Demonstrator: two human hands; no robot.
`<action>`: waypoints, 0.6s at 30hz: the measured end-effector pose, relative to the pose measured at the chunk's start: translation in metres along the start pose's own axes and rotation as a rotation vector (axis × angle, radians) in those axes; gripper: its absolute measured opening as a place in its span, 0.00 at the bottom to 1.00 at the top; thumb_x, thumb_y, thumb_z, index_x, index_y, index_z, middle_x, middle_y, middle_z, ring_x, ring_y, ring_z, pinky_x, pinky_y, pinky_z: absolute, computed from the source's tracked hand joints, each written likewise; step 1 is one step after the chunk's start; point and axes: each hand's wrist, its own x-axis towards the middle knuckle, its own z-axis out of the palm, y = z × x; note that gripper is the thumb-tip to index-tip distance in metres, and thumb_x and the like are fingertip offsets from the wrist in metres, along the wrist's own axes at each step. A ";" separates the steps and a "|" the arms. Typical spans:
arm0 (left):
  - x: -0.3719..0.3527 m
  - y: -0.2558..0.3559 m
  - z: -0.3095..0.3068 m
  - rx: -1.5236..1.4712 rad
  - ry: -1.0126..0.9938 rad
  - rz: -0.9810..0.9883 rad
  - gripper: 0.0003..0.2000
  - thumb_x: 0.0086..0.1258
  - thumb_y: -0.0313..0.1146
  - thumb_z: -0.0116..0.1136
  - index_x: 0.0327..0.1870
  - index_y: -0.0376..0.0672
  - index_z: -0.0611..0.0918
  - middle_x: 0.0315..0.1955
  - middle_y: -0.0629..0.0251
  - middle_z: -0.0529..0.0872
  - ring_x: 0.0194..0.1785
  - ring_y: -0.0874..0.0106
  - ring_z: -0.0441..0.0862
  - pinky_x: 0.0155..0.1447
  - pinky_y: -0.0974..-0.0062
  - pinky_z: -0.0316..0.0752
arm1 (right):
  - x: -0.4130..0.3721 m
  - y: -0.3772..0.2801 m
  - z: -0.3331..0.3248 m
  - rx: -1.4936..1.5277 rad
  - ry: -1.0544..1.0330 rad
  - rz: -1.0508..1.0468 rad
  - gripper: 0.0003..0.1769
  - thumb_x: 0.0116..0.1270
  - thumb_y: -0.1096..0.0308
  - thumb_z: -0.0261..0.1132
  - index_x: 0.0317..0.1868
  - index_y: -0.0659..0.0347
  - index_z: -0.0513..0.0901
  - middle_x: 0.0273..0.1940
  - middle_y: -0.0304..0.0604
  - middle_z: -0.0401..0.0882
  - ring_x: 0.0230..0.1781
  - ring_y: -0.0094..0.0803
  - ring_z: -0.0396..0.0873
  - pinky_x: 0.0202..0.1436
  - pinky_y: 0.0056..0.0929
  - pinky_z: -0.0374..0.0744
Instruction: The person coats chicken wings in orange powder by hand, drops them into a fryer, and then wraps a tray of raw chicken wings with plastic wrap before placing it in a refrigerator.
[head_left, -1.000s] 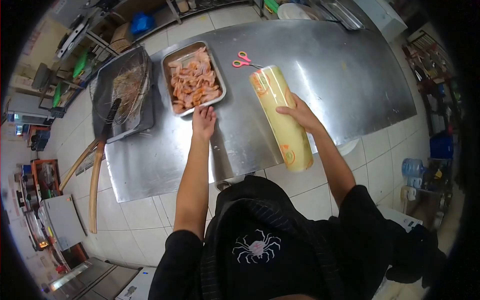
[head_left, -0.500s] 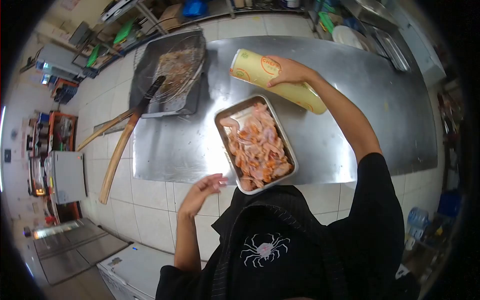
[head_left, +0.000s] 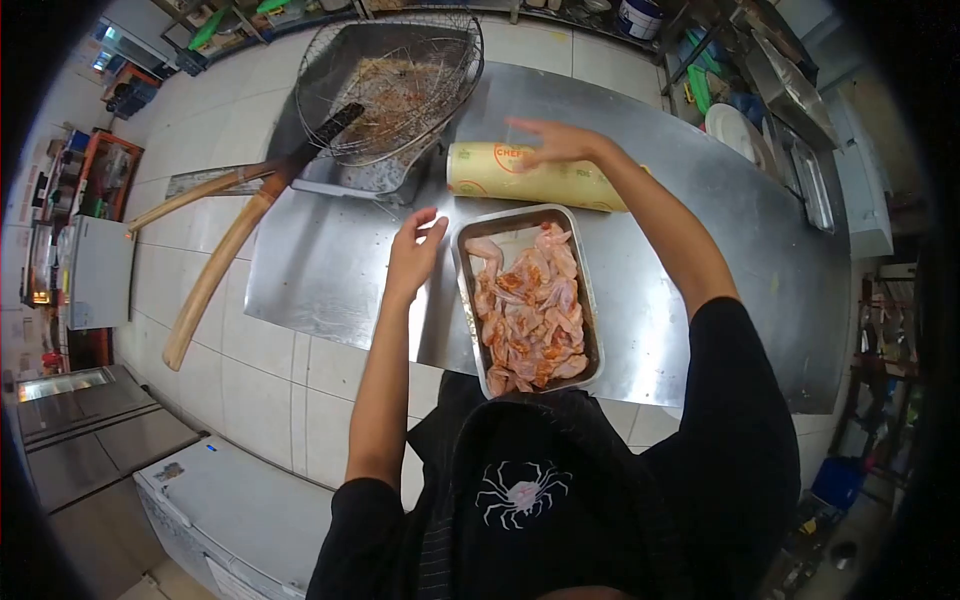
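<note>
head | yellow film roll [head_left: 485, 172] lying flat | right grip [head_left: 555, 143] spread over it | left grip [head_left: 413, 255] spread

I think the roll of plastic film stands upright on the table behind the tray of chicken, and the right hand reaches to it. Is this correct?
Not quite. The head view shows the roll of plastic film lying on its side on the table, not upright. The rest holds: it is behind the tray of chicken, and the right hand reaches to it, fingers spread.
</note>
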 end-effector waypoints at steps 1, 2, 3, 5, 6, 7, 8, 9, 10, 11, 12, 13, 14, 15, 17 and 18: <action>0.011 -0.009 0.006 0.044 0.017 -0.063 0.27 0.63 0.48 0.59 0.55 0.35 0.75 0.48 0.56 0.80 0.48 0.70 0.77 0.52 0.74 0.71 | -0.006 0.005 -0.006 0.057 0.237 0.011 0.47 0.50 0.45 0.70 0.65 0.61 0.64 0.58 0.51 0.73 0.61 0.43 0.69 0.64 0.35 0.66; 0.019 -0.018 0.011 0.090 0.031 -0.123 0.30 0.62 0.51 0.59 0.57 0.34 0.74 0.48 0.54 0.80 0.48 0.69 0.77 0.52 0.73 0.71 | -0.017 0.008 -0.011 0.047 0.232 0.019 0.47 0.50 0.45 0.70 0.65 0.61 0.64 0.58 0.51 0.73 0.61 0.43 0.69 0.64 0.35 0.66; 0.019 -0.015 0.014 0.082 0.023 -0.124 0.30 0.62 0.51 0.59 0.57 0.34 0.74 0.48 0.54 0.80 0.48 0.69 0.77 0.52 0.73 0.71 | -0.034 0.010 -0.014 0.077 0.289 0.124 0.41 0.55 0.47 0.67 0.64 0.62 0.66 0.60 0.51 0.70 0.62 0.43 0.67 0.64 0.35 0.66; 0.021 -0.008 0.021 0.110 -0.214 -0.378 0.36 0.59 0.56 0.60 0.58 0.31 0.71 0.48 0.50 0.80 0.47 0.67 0.78 0.52 0.72 0.72 | -0.071 0.016 -0.012 0.103 0.356 0.242 0.35 0.60 0.50 0.64 0.62 0.63 0.68 0.62 0.52 0.68 0.64 0.43 0.65 0.65 0.36 0.65; 0.022 -0.009 0.026 0.110 -0.232 -0.373 0.36 0.59 0.56 0.60 0.58 0.31 0.71 0.48 0.50 0.80 0.47 0.67 0.78 0.52 0.72 0.72 | -0.091 0.022 -0.006 0.023 0.433 0.278 0.33 0.61 0.52 0.63 0.61 0.63 0.70 0.63 0.52 0.67 0.64 0.43 0.65 0.66 0.35 0.64; 0.023 -0.011 0.033 0.124 -0.256 -0.323 0.37 0.59 0.56 0.60 0.59 0.30 0.71 0.47 0.51 0.80 0.45 0.68 0.78 0.50 0.73 0.72 | -0.107 0.028 0.001 -0.059 0.508 0.317 0.31 0.62 0.53 0.63 0.60 0.63 0.71 0.64 0.52 0.66 0.65 0.43 0.64 0.66 0.35 0.63; 0.023 -0.013 0.039 0.138 -0.282 -0.274 0.38 0.59 0.57 0.60 0.59 0.29 0.70 0.46 0.51 0.80 0.44 0.69 0.78 0.47 0.73 0.73 | -0.118 0.039 0.012 -0.060 0.516 0.339 0.31 0.62 0.53 0.63 0.60 0.63 0.71 0.64 0.52 0.66 0.65 0.43 0.64 0.66 0.35 0.63; 0.021 -0.001 0.045 0.010 -0.306 -0.305 0.38 0.58 0.57 0.61 0.57 0.29 0.72 0.43 0.54 0.81 0.41 0.72 0.77 0.42 0.76 0.72 | -0.127 0.048 0.025 -0.173 0.551 0.242 0.30 0.60 0.55 0.64 0.60 0.62 0.71 0.62 0.51 0.68 0.64 0.43 0.66 0.66 0.35 0.63; 0.023 -0.001 0.055 0.015 -0.327 -0.300 0.38 0.58 0.57 0.61 0.57 0.29 0.72 0.43 0.54 0.81 0.41 0.72 0.77 0.42 0.76 0.72 | -0.136 0.059 0.033 -0.286 0.585 0.141 0.30 0.59 0.56 0.65 0.60 0.61 0.71 0.61 0.51 0.70 0.62 0.43 0.67 0.67 0.34 0.63; 0.026 -0.001 0.065 -0.028 -0.374 -0.285 0.37 0.58 0.57 0.61 0.57 0.30 0.73 0.42 0.57 0.81 0.39 0.73 0.77 0.40 0.77 0.72 | -0.141 0.057 0.033 -0.289 0.598 0.157 0.30 0.59 0.56 0.65 0.60 0.61 0.71 0.61 0.51 0.70 0.62 0.43 0.67 0.67 0.34 0.63; 0.034 -0.004 0.069 -0.072 -0.421 -0.276 0.36 0.58 0.57 0.61 0.56 0.31 0.73 0.40 0.59 0.81 0.38 0.75 0.76 0.39 0.78 0.71 | -0.134 0.052 0.038 -0.261 0.610 0.148 0.30 0.58 0.57 0.66 0.59 0.60 0.72 0.60 0.49 0.71 0.62 0.42 0.68 0.67 0.35 0.62; 0.039 0.002 0.075 0.076 -0.361 -0.257 0.31 0.57 0.50 0.64 0.55 0.34 0.74 0.40 0.59 0.80 0.39 0.71 0.77 0.41 0.76 0.72 | -0.138 0.044 0.039 -0.229 0.624 0.138 0.30 0.57 0.58 0.67 0.59 0.58 0.72 0.60 0.47 0.72 0.61 0.42 0.69 0.68 0.35 0.62; 0.045 0.000 0.076 0.088 -0.377 -0.252 0.31 0.57 0.50 0.64 0.55 0.34 0.74 0.40 0.59 0.80 0.39 0.71 0.77 0.41 0.76 0.72 | -0.144 0.043 0.040 -0.224 0.638 0.153 0.30 0.57 0.58 0.67 0.59 0.58 0.72 0.60 0.47 0.72 0.61 0.42 0.69 0.68 0.35 0.62; 0.053 -0.005 0.073 0.173 -0.166 0.014 0.30 0.56 0.45 0.64 0.56 0.35 0.73 0.41 0.57 0.79 0.41 0.68 0.77 0.44 0.73 0.72 | -0.146 0.043 0.041 -0.266 0.636 0.162 0.29 0.56 0.59 0.68 0.58 0.57 0.73 0.60 0.45 0.72 0.61 0.41 0.68 0.67 0.35 0.62; 0.066 -0.002 0.073 0.248 0.043 0.286 0.29 0.55 0.40 0.65 0.57 0.36 0.72 0.42 0.55 0.78 0.44 0.64 0.77 0.47 0.70 0.72 | -0.150 0.045 0.038 -0.309 0.639 0.173 0.29 0.55 0.60 0.68 0.58 0.55 0.73 0.60 0.43 0.72 0.62 0.40 0.68 0.67 0.34 0.63; 0.069 0.007 0.071 0.329 0.114 0.364 0.29 0.54 0.37 0.64 0.58 0.36 0.71 0.44 0.53 0.77 0.46 0.61 0.76 0.50 0.67 0.70 | -0.155 0.047 0.037 -0.345 0.646 0.185 0.29 0.54 0.59 0.68 0.57 0.54 0.74 0.60 0.42 0.72 0.61 0.39 0.68 0.65 0.35 0.64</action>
